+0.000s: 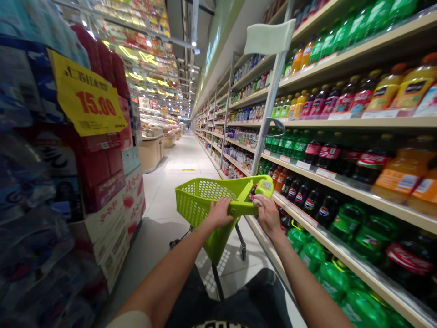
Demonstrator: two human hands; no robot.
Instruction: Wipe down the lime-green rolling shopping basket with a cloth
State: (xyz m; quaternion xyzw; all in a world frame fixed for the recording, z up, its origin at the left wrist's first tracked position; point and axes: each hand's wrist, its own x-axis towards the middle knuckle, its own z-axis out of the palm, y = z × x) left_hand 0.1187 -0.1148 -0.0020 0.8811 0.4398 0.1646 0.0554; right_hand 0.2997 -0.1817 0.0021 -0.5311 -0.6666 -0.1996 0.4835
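A lime-green plastic shopping cart (196, 193) stands right in front of me, its sides pierced with holes. My left hand (221, 212) lies with its fingers wrapped round the cart's green handle (244, 208). At the handle's right end my right hand (268, 216) is closed on it. Just beyond these right fingers is a rounded lime-green piece (264, 187) with a pale round label; whether it belongs to the cart I cannot tell. The inside of the basket is mostly hidden by its sides.
Shelves (341, 123) of soda and juice bottles line the right, close to the cart. Stacked cartons (105, 228) and wrapped bottles rise on the left, with a yellow price sign (88, 98). Pale tiled aisle floor (184, 152) runs ahead past wooden display stands (152, 152).
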